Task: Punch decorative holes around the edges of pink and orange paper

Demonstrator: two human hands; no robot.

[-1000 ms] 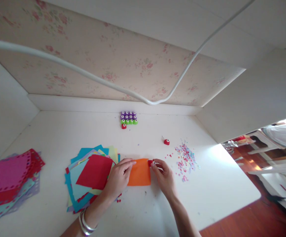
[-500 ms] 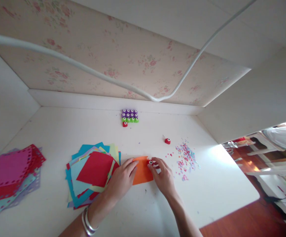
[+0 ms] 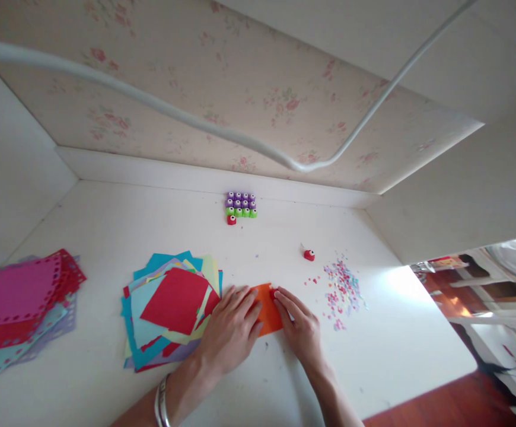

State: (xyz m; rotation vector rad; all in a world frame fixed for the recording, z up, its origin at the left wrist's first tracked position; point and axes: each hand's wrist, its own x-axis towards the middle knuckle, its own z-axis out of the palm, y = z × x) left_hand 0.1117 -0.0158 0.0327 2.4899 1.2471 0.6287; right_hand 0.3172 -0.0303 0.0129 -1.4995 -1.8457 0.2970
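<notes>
Left hand [image 3: 233, 326] rests on orange paper [image 3: 270, 315], fingers extended, presumably steadying it; right hand [image 3: 303, 332] grips red punch [image 3: 273, 293] at the edge.

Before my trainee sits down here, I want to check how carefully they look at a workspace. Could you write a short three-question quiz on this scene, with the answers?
1. What is the right hand holding? a) scissors, b) a red punch, c) a glue stick.
2. True or false: the fingers of the left hand rest on the orange paper.
3. How many green punches can you count?

Key: 1. b; 2. true; 3. four.
</notes>
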